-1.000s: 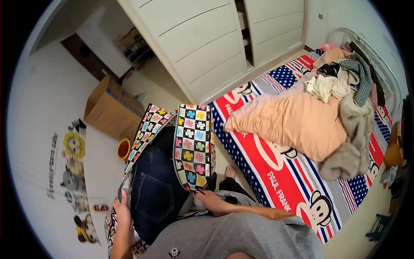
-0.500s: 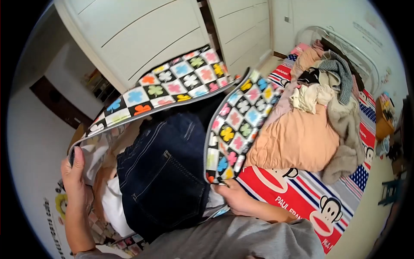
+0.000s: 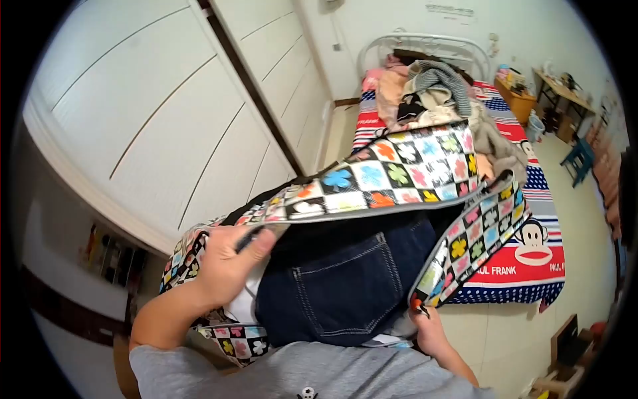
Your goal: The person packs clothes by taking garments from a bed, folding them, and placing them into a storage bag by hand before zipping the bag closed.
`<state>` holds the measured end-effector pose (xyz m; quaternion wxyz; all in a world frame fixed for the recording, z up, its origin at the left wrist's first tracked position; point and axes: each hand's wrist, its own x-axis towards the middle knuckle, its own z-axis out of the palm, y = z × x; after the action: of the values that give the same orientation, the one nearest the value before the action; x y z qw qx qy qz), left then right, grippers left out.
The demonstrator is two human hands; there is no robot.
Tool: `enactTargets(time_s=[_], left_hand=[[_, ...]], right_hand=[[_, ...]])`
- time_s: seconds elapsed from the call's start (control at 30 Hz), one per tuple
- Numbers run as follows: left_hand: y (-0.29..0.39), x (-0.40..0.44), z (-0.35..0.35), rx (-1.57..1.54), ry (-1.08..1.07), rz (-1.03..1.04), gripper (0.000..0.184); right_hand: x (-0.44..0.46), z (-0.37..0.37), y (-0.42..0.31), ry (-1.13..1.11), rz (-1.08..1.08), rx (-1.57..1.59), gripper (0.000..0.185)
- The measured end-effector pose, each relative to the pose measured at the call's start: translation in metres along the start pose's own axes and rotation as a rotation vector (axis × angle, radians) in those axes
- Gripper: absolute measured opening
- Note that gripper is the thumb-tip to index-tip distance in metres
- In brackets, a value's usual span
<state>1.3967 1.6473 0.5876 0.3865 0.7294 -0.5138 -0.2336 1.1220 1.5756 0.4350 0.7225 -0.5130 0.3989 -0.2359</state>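
A large bag [image 3: 399,166] with a checkered, colourful clover pattern hangs open in front of my body, its zipper parted. Dark blue jeans [image 3: 345,286] lie inside with a stitched back pocket facing up, and some white cloth [image 3: 243,302] shows beside them. My left hand [image 3: 232,259] grips the zipper edge of the bag at the left, thumb on top. At the lower right my right hand [image 3: 430,329] is closed on the bag's other edge, near the end of the zipper.
A bed [image 3: 505,256] with a red, white and blue monkey-print sheet stands ahead, with piled clothes [image 3: 432,86] on it. White wardrobe doors [image 3: 153,113] are at the left. A teal stool [image 3: 579,159] and wooden desk [image 3: 565,90] stand at the right.
The view has swung right toward the bed and wardrobe. The bag has turned with me, away from the cardboard box, and its opening is spread wider than a second ago. Both hands keep their hold.
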Motion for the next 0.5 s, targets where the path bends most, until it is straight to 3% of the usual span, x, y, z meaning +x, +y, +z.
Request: enactTargets(time_s=[0.03, 0.1, 0.23, 0.5], left_hand=[[-0.003, 0.007, -0.008, 0.011, -0.089, 0.064, 0.039], [-0.007, 0.02, -0.009, -0.024, -0.145, 0.124, 0.04], [-0.017, 0.042, 0.0, -0.094, -0.235, 0.258, 0.044], [-0.008, 0.114, -0.024, 0.035, -0.5, 0.546, 0.047]], right_hand=[[-0.004, 0.009, 0.012, 0.072, -0.234, -0.183, 0.018], [-0.015, 0.019, 0.013, 0.275, -0.114, -0.132, 0.018], [-0.02, 0.026, 0.028, 0.373, -0.187, -0.113, 0.019], [-0.012, 0.077, 0.03, 0.681, -0.095, 0.103, 0.018]])
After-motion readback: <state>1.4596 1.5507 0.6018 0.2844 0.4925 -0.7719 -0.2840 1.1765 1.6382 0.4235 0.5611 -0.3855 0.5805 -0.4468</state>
